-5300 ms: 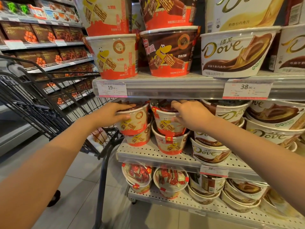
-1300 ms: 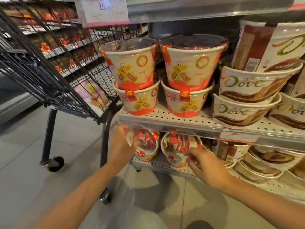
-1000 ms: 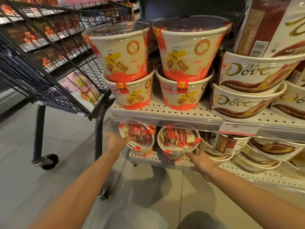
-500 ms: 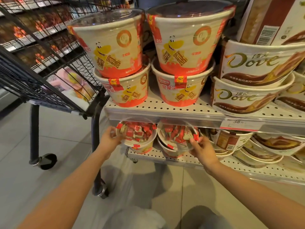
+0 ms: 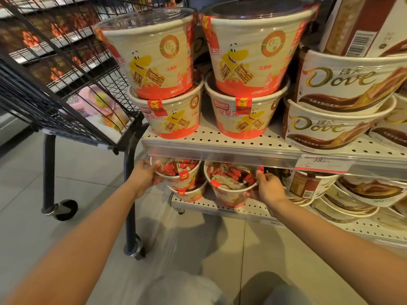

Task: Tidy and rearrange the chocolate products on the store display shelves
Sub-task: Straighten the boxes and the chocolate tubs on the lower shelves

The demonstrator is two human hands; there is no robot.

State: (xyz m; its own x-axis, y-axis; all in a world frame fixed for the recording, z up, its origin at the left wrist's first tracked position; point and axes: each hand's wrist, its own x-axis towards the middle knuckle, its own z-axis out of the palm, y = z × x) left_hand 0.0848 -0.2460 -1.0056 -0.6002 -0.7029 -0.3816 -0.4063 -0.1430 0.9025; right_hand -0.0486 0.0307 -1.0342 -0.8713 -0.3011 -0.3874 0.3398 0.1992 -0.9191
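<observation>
In the head view, the left hand (image 5: 147, 175) is gripping the rim of the left cream-and-red paper tub of wrapped wafers (image 5: 177, 175) on the bottom perforated metal shelf (image 5: 222, 208). The right hand (image 5: 267, 187) is curling round the matching right tub (image 5: 231, 186). Above, the four stacked wafer buckets (image 5: 251, 69) are sitting squared up, apparently finished. The white Dove tubs (image 5: 330, 126) are leaning unevenly, probably awaiting attention.

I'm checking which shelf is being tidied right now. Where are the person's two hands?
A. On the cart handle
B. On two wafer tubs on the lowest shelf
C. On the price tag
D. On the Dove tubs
B: the left hand holds the left wafer tub and the right hand the right wafer tub, both on the lowest shelf.
</observation>
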